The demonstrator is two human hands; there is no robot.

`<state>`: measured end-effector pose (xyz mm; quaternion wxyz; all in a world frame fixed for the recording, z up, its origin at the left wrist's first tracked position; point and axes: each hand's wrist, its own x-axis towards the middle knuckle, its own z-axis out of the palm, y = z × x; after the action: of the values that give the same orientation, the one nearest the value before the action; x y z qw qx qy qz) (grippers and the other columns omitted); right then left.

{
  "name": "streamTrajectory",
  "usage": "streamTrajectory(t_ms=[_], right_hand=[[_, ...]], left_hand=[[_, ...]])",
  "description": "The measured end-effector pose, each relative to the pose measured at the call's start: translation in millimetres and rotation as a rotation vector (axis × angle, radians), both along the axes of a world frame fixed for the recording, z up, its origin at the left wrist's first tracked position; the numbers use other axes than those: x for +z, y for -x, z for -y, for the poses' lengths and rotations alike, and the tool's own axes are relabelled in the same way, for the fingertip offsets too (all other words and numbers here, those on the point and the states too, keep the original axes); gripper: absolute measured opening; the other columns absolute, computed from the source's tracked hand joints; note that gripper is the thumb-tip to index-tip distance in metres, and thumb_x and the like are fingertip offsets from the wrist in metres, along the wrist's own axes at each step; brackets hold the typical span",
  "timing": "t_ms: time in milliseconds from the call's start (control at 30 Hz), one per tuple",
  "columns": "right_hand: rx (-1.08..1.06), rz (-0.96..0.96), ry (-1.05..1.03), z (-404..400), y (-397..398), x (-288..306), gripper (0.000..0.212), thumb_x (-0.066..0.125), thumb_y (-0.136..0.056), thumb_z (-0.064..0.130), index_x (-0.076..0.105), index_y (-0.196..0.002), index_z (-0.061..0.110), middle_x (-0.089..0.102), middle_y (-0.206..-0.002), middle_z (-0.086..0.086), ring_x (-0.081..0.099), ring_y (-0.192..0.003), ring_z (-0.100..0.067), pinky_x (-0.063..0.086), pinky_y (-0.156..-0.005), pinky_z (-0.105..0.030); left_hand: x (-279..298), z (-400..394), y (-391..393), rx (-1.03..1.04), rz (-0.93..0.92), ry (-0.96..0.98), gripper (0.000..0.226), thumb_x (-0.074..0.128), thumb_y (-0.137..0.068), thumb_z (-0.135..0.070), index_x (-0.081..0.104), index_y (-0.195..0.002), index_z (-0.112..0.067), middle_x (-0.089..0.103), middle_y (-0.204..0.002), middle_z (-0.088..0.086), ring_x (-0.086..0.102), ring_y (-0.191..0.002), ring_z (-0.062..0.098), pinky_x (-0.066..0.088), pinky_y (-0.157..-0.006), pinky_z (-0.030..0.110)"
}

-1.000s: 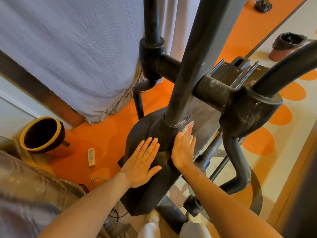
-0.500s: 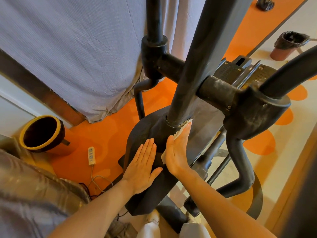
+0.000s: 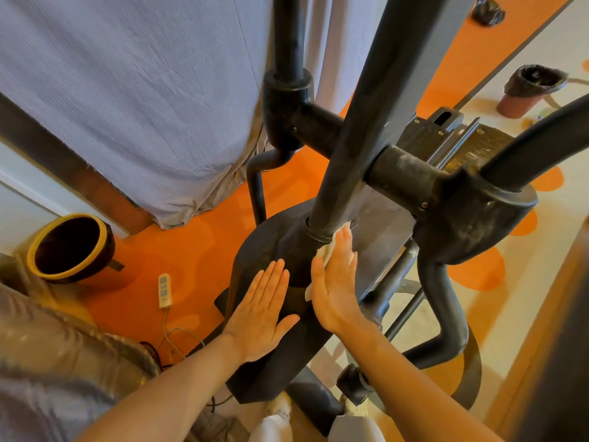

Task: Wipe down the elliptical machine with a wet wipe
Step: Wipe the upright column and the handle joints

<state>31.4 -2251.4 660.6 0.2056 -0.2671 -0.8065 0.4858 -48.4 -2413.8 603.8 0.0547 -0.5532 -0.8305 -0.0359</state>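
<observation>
Here two flat hands, left hand (image 3: 259, 309) bare, right hand (image 3: 334, 282) pressing one wet wipe (image 3: 325, 252) on elliptical machine (image 3: 271, 362)

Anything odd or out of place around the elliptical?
Mostly tidy. The black pivot housing and crossbar sleeve carry whitish dusty scuffs, not yet wiped. A white power strip lies loose on the orange floor, cord trailing.

Most of the wet wipe (image 3: 325, 250) is hidden beneath the right hand (image 3: 334, 282); only crumpled white edges show. The elliptical machine (image 3: 398, 193) is cut off by the top edge, its post and handlebars running out of view.
</observation>
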Motion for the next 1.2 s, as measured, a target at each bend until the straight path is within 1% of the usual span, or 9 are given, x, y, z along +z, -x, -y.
streamTrajectory(t_ms=[100, 267, 500, 633, 767, 900, 1033, 1133, 1200], right_hand=[[0.005, 0.099, -0.083, -6, -1, 5, 0.075, 0.015, -0.097, 0.063, 0.004, -0.157, 0.019, 0.003, -0.165, 0.003, -0.003, -0.152, -0.014, -0.001, -0.123, -0.049], [-0.018, 0.340, -0.045, -22, 13, 23, 0.090, 0.007, -0.088, 0.068, -0.010, -0.155, 0.010, -0.017, -0.164, -0.005, -0.022, -0.147, -0.016, -0.015, -0.121, -0.039], [0.029, 0.301, -0.260, -13, 1, 20, 0.101, 0.006, -0.084, 0.078, 0.001, -0.156, 0.008, -0.007, -0.165, -0.009, -0.013, -0.151, -0.020, -0.012, -0.121, -0.036], [0.100, 0.250, -0.312, 0, -10, 23, 0.099, 0.005, -0.087, 0.079, -0.004, -0.156, 0.010, -0.009, -0.165, -0.007, -0.015, -0.151, -0.018, -0.017, -0.119, -0.033], [0.080, 0.322, -0.400, 19, -12, 21, 0.096, 0.017, -0.092, 0.075, -0.012, -0.155, 0.008, -0.018, -0.163, -0.009, -0.021, -0.149, -0.021, -0.015, -0.120, -0.036], [0.030, 0.350, -0.363, 23, -6, 20, 0.099, 0.017, -0.090, 0.076, -0.013, -0.155, 0.008, -0.022, -0.162, -0.008, -0.023, -0.148, -0.021, -0.019, -0.118, -0.033], [0.052, 0.346, -0.305, 3, -4, 25, 0.105, 0.004, -0.082, 0.082, -0.009, -0.155, 0.008, -0.016, -0.164, -0.008, -0.017, -0.150, -0.021, -0.019, -0.116, -0.030], [0.068, 0.387, -0.253, -30, 1, 21, 0.097, 0.003, -0.087, 0.075, 0.000, -0.156, 0.007, -0.008, -0.165, -0.009, -0.010, -0.151, -0.021, -0.013, -0.119, -0.034], [0.094, 0.414, -0.223, -45, 2, 14, 0.087, 0.002, -0.092, 0.067, -0.006, -0.156, 0.010, -0.013, -0.164, -0.006, -0.012, -0.151, -0.019, -0.013, -0.120, -0.034]], left_hand=[[-1, 0, -1, -0.004, 0.005, 0.000, 0.077, 0.013, -0.105, -0.057, -0.005, -0.156, -0.002, -0.001, -0.164, 0.018, 0.016, -0.150, 0.032, 0.011, -0.119, 0.040], [1, -2, -1, 0.012, -0.019, 0.018, 0.077, 0.013, -0.105, -0.057, -0.003, -0.156, -0.002, 0.002, -0.163, 0.019, 0.014, -0.149, 0.031, 0.006, -0.121, 0.039], [5, -3, -1, 0.039, -0.017, 0.066, 0.077, 0.012, -0.105, -0.056, 0.001, -0.156, 0.000, 0.010, -0.162, 0.021, 0.015, -0.148, 0.031, 0.003, -0.121, 0.038], [4, -3, 0, 0.034, 0.002, 0.080, 0.075, 0.012, -0.105, -0.056, 0.014, -0.153, 0.002, 0.021, -0.159, 0.023, 0.019, -0.147, 0.031, 0.011, -0.118, 0.040], [3, -4, 1, -0.013, 0.029, 0.019, 0.075, 0.008, -0.105, -0.054, 0.001, -0.157, 0.000, 0.009, -0.162, 0.023, 0.010, -0.149, 0.033, 0.012, -0.118, 0.041], [5, -4, 0, -0.031, 0.035, 0.019, 0.075, 0.009, -0.106, -0.054, 0.000, -0.156, 0.000, 0.014, -0.161, 0.025, 0.012, -0.149, 0.034, 0.009, -0.119, 0.039], [6, -4, 0, 0.018, 0.026, 0.059, 0.076, 0.012, -0.106, -0.055, 0.009, -0.155, 0.002, 0.018, -0.160, 0.024, 0.017, -0.148, 0.031, 0.010, -0.119, 0.039], [6, -2, -1, 0.026, 0.019, 0.051, 0.077, 0.012, -0.105, -0.056, 0.000, -0.156, -0.001, 0.010, -0.163, 0.021, 0.013, -0.149, 0.030, 0.006, -0.119, 0.038], [5, -2, -1, 0.024, 0.016, 0.045, 0.076, 0.011, -0.104, -0.057, -0.003, -0.156, -0.002, 0.008, -0.162, 0.019, 0.014, -0.149, 0.031, 0.006, -0.119, 0.037]])
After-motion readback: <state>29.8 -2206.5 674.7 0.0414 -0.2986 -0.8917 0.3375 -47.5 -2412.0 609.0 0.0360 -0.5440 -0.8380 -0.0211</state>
